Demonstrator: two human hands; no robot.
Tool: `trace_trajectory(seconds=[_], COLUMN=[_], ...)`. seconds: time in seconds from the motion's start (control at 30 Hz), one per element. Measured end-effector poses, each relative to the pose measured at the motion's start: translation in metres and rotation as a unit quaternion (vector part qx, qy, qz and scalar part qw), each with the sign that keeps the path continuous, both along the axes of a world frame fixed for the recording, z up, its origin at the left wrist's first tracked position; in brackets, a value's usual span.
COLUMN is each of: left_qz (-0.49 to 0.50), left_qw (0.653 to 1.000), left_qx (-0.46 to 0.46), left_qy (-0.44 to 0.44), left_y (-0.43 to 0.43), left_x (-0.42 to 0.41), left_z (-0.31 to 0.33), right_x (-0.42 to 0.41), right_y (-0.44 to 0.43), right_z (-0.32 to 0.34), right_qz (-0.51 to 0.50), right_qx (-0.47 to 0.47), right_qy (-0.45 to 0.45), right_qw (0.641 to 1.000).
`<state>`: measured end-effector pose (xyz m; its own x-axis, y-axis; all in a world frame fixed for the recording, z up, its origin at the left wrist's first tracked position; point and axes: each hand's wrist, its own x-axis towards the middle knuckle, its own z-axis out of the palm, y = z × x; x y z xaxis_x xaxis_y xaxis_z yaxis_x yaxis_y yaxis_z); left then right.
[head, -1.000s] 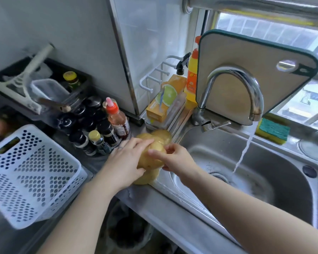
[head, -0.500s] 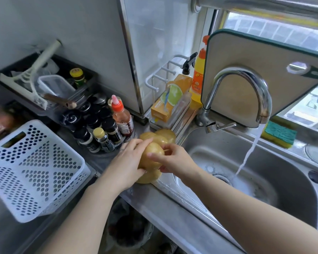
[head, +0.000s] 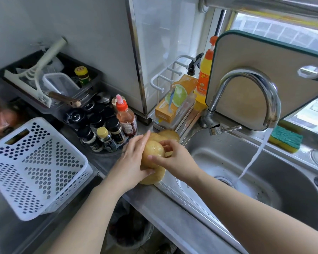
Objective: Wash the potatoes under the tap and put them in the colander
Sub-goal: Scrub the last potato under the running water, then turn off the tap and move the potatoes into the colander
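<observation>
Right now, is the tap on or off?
On. A stream of water runs from the spout of the tap down into the sink.

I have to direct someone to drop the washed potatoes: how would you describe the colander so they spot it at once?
Start at the steel sink and go left along the counter, past the potatoes and the cluster of dark-capped bottles. The colander sits at the far left end. It is the only white plastic basket there, rectangular and riddled with round holes.
</observation>
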<state>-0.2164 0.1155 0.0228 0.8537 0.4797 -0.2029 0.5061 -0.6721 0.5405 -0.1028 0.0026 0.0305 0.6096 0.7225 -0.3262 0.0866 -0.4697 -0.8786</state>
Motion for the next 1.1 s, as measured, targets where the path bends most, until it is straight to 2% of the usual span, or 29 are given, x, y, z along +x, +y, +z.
trace_trajectory(seconds=[0.17,0.3,0.4,0.47,0.53,0.63,0.7,0.77,0.83,0.87,0.9,0.93,1.03,1.1], left_qz=[-0.001,-0.020,-0.034,-0.046,-0.065,-0.103,-0.105,-0.066,0.018,0.054,0.075,0.071,-0.013,-0.048], left_qw=[1.000,0.998,0.986,0.970,0.967,0.985,0.981,0.952,0.891,0.865,0.858,0.868,0.940,0.968], left_qx=[0.005,0.050,0.077,0.087,0.066,-0.052,-0.156,-0.297,-0.454,-0.498,-0.508,-0.492,-0.339,-0.247], left_qy=[-0.002,-0.024,-0.143,-0.223,-0.237,-0.128,-0.041,0.009,0.029,0.030,0.025,0.017,0.015,0.012], left_y=[0.000,-0.003,-0.012,-0.026,-0.049,-0.092,-0.118,-0.144,-0.159,-0.164,-0.167,-0.168,-0.162,-0.155], left_x=[0.000,0.002,0.015,0.033,0.058,0.104,0.136,0.166,0.184,0.196,0.207,0.217,0.239,0.249], left_z=[0.004,0.014,0.023,0.029,0.032,0.023,0.008,-0.005,-0.012,-0.017,-0.020,-0.026,-0.034,-0.033], right_x=[0.003,0.009,0.023,0.038,0.056,0.084,0.101,0.115,0.121,0.124,0.127,0.129,0.133,0.135], right_y=[0.000,-0.006,-0.025,-0.044,-0.066,-0.096,-0.112,-0.124,-0.125,-0.128,-0.130,-0.132,-0.145,-0.152], right_z=[-0.002,-0.003,-0.005,-0.009,-0.013,-0.016,-0.017,-0.017,-0.015,-0.014,-0.015,-0.015,-0.015,-0.018], right_qz=[0.004,-0.015,-0.082,-0.155,-0.267,-0.416,-0.462,-0.471,-0.450,-0.445,-0.436,-0.423,-0.388,-0.380], right_qx=[-0.002,0.009,0.035,0.048,0.068,0.086,0.070,0.046,0.027,0.024,0.026,0.030,0.007,0.003], right_qy=[-0.012,-0.018,-0.026,0.006,0.065,0.127,0.120,0.096,0.074,0.065,0.057,0.044,-0.014,-0.035], right_qw=[1.000,1.000,0.996,0.987,0.959,0.896,0.876,0.876,0.889,0.893,0.898,0.905,0.921,0.924])
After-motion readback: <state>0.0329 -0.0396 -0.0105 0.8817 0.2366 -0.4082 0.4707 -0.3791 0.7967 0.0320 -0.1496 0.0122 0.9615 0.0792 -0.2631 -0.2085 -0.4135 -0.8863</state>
